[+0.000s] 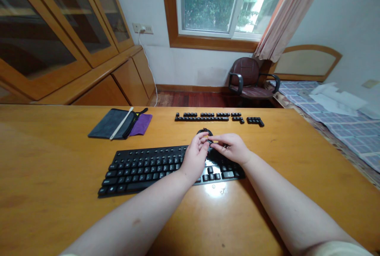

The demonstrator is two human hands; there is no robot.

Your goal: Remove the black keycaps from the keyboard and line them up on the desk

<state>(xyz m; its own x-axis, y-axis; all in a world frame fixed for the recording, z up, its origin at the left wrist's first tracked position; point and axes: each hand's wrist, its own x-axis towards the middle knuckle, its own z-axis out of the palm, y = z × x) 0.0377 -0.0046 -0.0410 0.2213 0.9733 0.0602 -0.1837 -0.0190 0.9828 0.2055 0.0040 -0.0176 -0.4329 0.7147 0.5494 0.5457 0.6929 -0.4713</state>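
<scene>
My left hand (196, 153) and my right hand (232, 147) meet above the right part of a black keyboard (148, 169). The fingertips of both are closed around a small black keycap (210, 142), largely covered by the fingers. Just behind them lies a dark rounded thing (204, 130), perhaps a coiled cable. The keyboard's top row has bare key posts without caps, while most lower keys still carry theirs. My hands and wrists hide part of its right side.
Loose black keycaps (204, 119) lie in rows along the desk's far edge. To the left are a grey cloth pouch (103, 125), a pale thin stick (121, 124) and a purple cloth (141, 124). Beyond the wooden desk (53, 169) stands a chair (247, 75), with a bed at right.
</scene>
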